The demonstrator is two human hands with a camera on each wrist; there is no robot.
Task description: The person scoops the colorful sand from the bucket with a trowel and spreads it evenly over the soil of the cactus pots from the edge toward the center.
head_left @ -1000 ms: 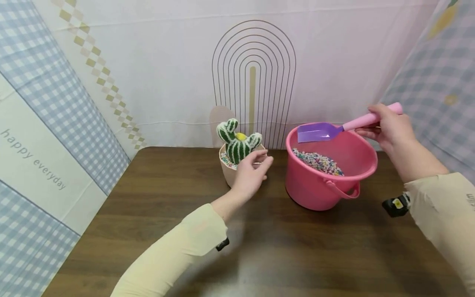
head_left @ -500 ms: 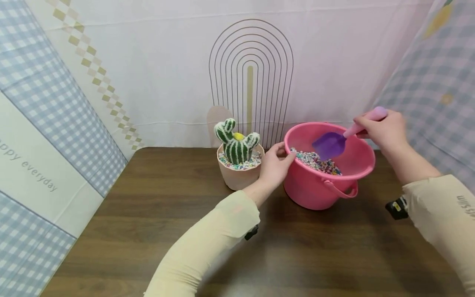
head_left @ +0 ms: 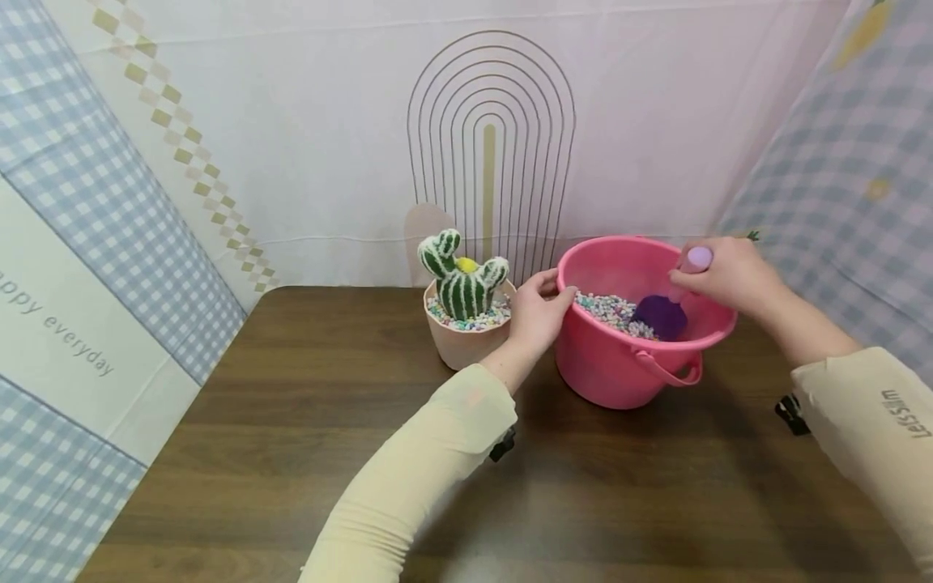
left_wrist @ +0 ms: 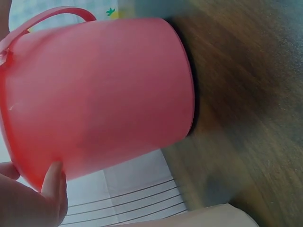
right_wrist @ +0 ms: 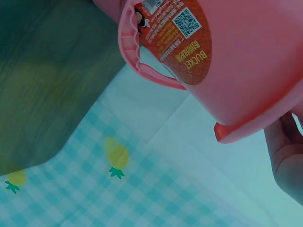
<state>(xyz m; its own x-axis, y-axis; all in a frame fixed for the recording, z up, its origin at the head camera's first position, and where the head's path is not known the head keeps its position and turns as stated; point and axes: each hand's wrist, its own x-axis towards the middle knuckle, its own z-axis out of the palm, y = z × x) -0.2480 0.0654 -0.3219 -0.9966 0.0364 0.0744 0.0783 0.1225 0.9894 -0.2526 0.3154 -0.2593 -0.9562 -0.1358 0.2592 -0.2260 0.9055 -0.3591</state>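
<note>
A pink bucket [head_left: 605,368] holding small multicoloured pebbles [head_left: 608,309] stands upright on the wooden table. My left hand [head_left: 538,314] grips the bucket's rim on its left side, thumb over the near edge; the left wrist view shows its fingers [left_wrist: 53,184] against the outer wall. My right hand [head_left: 729,271] holds a toy shovel by its pink handle [head_left: 698,259], over the bucket's right rim. The shovel's purple blade [head_left: 662,316] points down into the pebbles, its tip hidden by them. In the right wrist view only part of the right hand [right_wrist: 289,158] shows, beside the rim.
A knitted cactus [head_left: 464,291] sits in a beige pot [head_left: 466,344] of similar pebbles, just left of the left hand. The bucket's handle [head_left: 670,372] hangs at its front. Behind the brown table [head_left: 328,405] hangs a printed cloth [head_left: 328,146].
My left hand has moved right from the pot to the bucket's rim and taken hold. My right hand has lowered the shovel, turning its blade from level to downward, into the pebbles.
</note>
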